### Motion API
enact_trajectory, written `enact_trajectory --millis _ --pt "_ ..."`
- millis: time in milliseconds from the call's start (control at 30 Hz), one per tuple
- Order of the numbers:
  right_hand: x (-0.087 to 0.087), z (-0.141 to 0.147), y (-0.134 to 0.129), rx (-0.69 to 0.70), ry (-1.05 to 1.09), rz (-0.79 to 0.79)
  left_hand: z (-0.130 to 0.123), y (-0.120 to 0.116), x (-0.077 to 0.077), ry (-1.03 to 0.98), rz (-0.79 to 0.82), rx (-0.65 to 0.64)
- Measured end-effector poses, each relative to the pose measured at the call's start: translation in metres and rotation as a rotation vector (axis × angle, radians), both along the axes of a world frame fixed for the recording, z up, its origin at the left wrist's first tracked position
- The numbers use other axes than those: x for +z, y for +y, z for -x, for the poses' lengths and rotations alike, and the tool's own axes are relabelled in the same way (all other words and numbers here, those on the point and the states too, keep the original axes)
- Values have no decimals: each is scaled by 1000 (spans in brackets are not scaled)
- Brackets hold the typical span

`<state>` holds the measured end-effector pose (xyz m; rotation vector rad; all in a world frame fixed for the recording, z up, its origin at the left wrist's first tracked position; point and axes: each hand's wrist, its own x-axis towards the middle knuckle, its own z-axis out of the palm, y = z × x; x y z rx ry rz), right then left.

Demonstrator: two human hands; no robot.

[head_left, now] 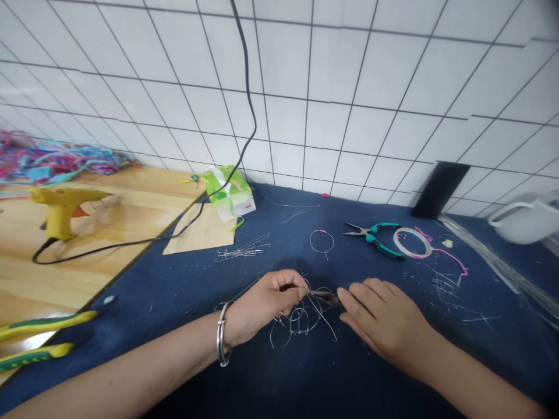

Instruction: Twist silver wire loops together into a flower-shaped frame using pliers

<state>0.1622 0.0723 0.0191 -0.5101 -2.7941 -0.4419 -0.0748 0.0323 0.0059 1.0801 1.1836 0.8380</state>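
My left hand (pixel 277 299), with a silver bangle at its wrist, is closed in a pinch on a thin silver wire. From the fingertips a loose end of the wire (pixel 325 322) runs down to the right. My right hand (pixel 378 311) is wrapped round a pair of pliers, whose dark jaws (pixel 324 295) point left and meet the wire beside my left fingertips. The handles are hidden inside my right hand. Below both hands lie several tangled wire loops (pixel 299 320) with small pinkish bits on them.
A wire ring (pixel 322 241), teal-handled pliers (pixel 371 235), a white ring-shaped dish (pixel 411 242) and straight wire pieces (pixel 243 251) lie on the blue cloth. At left are a corded yellow glue gun (pixel 63 209) and yellow-green handles (pixel 43 337). A white mug (pixel 524 221) stands at right.
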Motion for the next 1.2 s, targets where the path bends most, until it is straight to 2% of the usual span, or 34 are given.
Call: enact_trajectory --millis 700,1200 --pt "-3 2 -3 -2 59 -38 0 -1 -4 -115 19 17" --pt "-5 -1 0 3 -14 -5 4 2 3 -52 5 -71"
